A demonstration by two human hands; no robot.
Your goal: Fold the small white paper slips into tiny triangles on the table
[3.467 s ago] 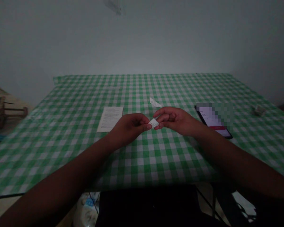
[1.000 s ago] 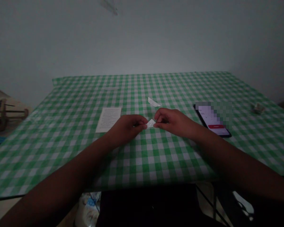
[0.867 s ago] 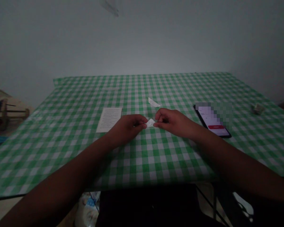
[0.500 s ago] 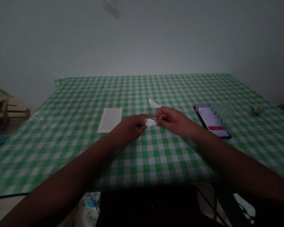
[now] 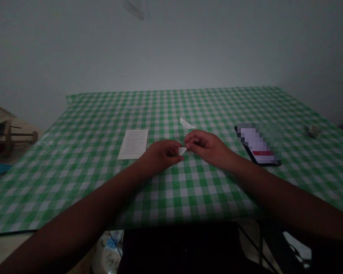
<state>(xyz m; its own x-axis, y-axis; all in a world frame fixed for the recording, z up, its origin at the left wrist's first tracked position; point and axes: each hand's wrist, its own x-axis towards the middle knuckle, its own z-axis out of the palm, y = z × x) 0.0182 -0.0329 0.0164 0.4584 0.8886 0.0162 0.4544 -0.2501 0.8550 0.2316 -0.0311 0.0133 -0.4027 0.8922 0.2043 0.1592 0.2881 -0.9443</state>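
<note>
Between my two hands is a small folded piece of printed paper (image 5: 182, 150), pale with dark lines of text. My left hand (image 5: 162, 153) pinches its left side with thumb and fingers. On its right side, the thumb and fingertips of my right hand (image 5: 205, 145) close on it. My fingers hide part of the paper's edges. Just beyond my right hand lies another folded printed strip of paper (image 5: 186, 123). Left of my left hand, a flat stack or sheet of printed paper (image 5: 133, 144) rests on the cloth.
A green and white checked tablecloth (image 5: 165, 194) covers the table. To the right lies a phone (image 5: 264, 154) with its screen lit, partly blurred. Farther right sits a small object (image 5: 314, 130) I cannot make out. A wall (image 5: 171, 49) stands behind the table.
The folded paper has turned, and less of it shows between my fingers. My hands have come closer together, the left shifting slightly right.
</note>
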